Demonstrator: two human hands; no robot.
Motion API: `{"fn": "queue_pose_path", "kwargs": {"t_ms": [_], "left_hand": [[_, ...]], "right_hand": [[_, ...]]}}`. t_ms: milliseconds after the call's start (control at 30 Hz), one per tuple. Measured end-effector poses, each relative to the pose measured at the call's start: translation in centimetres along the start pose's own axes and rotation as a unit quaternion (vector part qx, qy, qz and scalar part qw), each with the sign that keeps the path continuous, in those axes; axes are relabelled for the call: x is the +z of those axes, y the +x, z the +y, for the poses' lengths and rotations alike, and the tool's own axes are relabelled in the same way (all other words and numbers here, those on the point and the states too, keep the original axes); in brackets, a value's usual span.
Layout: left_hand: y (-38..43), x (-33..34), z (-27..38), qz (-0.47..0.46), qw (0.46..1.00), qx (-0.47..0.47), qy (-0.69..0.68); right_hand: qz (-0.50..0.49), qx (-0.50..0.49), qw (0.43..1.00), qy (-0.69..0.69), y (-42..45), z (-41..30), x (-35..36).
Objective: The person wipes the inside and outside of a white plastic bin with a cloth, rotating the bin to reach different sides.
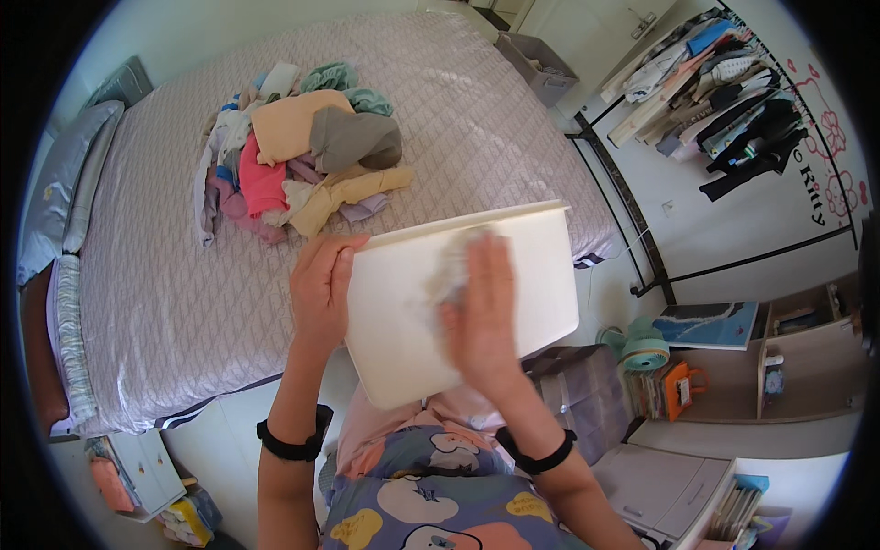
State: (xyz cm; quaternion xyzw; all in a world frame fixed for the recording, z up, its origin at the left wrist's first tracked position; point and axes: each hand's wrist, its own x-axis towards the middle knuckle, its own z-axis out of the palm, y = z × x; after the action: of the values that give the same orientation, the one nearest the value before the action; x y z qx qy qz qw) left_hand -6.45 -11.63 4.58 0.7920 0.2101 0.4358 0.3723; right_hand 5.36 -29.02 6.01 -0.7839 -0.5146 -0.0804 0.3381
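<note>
A white plastic box or drawer (405, 323) is tilted before me, one broad face turned up and its lipped edge toward the bed. My left hand (322, 285) grips that lipped edge at the left corner, thumb on the near side. My right hand (485, 313), blurred by motion, presses a crumpled pale cloth (450, 268) flat against the upturned face. Most of the cloth shows left of the fingers; the rest is hidden under the palm. Black bands circle both wrists.
A bed (467, 124) spreads beyond the box, with a pile of clothes (302, 151) on it. At right stand a clothes rack (639, 206), a small green fan (645, 347) and shelving (729, 385). A grey bin (536, 65) sits past the bed.
</note>
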Motion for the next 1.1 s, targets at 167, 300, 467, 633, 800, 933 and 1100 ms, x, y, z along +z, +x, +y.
{"fn": "queue_pose_path", "kwargs": {"t_ms": [167,300,467,633,800,933,1100], "left_hand": [[-0.1,-0.4,-1.1,0.013,1.0,0.005,-0.019],[0.2,-0.8,-0.4,-0.018,1.0,0.009,-0.009],[0.1,-0.1,-0.3,-0.017,0.998,0.054,-0.011],[0.1,-1.6,-0.7,-0.053,0.996,-0.015,-0.072],[0.9,-1.5,-1.0,-0.008,0.974,-0.068,-0.216],[2.5,-2.5,-1.2,-0.105,0.971,-0.118,-0.182],[4.8,-2.7,-2.7,-0.213,0.976,-0.021,-0.034]], "right_hand": [[-0.042,-0.075,0.996,0.025,0.9,-4.2,2.5],[0.071,-0.042,0.994,-0.078,2.1,3.2,-1.7],[0.089,0.285,0.952,-0.063,0.3,12.5,-6.0],[0.119,0.111,0.984,-0.077,1.5,5.8,-2.6],[0.075,0.009,0.995,-0.065,3.0,-0.8,1.6],[0.058,-0.054,0.997,0.025,3.0,-4.1,3.6],[-0.088,-0.182,0.967,0.155,2.1,-5.4,2.6]]}}
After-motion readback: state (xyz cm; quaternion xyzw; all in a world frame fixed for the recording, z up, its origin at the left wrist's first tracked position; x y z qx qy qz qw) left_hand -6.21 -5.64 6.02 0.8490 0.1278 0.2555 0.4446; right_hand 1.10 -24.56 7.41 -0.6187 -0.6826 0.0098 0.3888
